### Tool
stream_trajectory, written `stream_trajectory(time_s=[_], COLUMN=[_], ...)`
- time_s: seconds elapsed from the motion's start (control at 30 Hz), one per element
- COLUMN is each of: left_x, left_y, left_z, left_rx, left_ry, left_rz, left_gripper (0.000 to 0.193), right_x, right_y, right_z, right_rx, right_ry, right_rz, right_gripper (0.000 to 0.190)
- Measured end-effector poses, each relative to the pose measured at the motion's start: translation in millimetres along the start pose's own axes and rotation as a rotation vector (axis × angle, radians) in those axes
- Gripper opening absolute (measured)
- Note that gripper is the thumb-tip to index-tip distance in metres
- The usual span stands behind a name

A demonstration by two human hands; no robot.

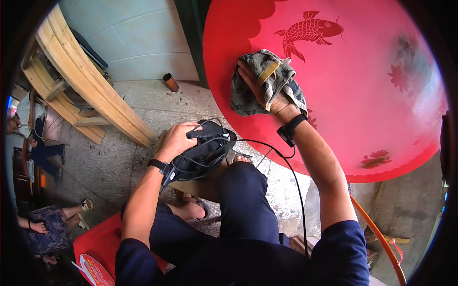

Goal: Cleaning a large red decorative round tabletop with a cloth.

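Observation:
My right hand (256, 84) presses a grey patterned towel (247, 96) with a yellow stripe against the left side of a round red tabletop (350, 89), which bears a carp and flower pattern. Part of the towel lies over the hand, and some fingers are hidden. My left hand (180, 139) rests on a black bag (204, 155) with black cables (218, 141) tangled over it, its fingers at the bag's upper edge. One cable runs from the bag towards my right wrist. Both wrists wear black straps with small devices.
Wooden benches (89, 77) stand at upper left. A brown cylinder (170, 82) is on the floor by the tiled wall. Two other people are at far left, one in a patterned garment (48, 230). A red stool (103, 239) is at lower left, an orange curved pole (379, 236) at lower right.

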State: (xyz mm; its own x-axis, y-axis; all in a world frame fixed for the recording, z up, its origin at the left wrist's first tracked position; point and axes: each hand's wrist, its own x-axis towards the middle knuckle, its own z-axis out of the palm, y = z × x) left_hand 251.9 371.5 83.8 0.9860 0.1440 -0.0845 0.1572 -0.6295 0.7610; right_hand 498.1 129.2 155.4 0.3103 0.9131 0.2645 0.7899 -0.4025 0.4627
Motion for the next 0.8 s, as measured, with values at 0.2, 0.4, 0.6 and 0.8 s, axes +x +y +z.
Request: stream_trajectory(time_s=[0.2,0.4,0.6,0.8], left_x=[-19.4,-68.4,-70.2,-66.2], left_y=[14.2,6.9,11.2,19.2], left_z=[-27.8,-24.2,9.9,-12.4], left_rx=[0.010,0.161,0.341,-0.121], left_ry=[0.051,-0.243,-0.058,-0.235], left_rz=[0.193,0.371,0.487,0.107], left_gripper=[0.045,0.048,0.037,0.071], right_x=[-1.0,-4.1,-2.1,0.9], right_y=[-0.9,-2.7,-3.2,-5.3], right_z=[6.5,11.0,8.4,10.3], right_rx=[-0.014,0.174,0.042,0.226], right_ry=[0.055,0.094,0.073,0.099], right_rz=[0.005,0.039,0.056,0.025], right_gripper=[0.062,0.061,0.059,0.059])
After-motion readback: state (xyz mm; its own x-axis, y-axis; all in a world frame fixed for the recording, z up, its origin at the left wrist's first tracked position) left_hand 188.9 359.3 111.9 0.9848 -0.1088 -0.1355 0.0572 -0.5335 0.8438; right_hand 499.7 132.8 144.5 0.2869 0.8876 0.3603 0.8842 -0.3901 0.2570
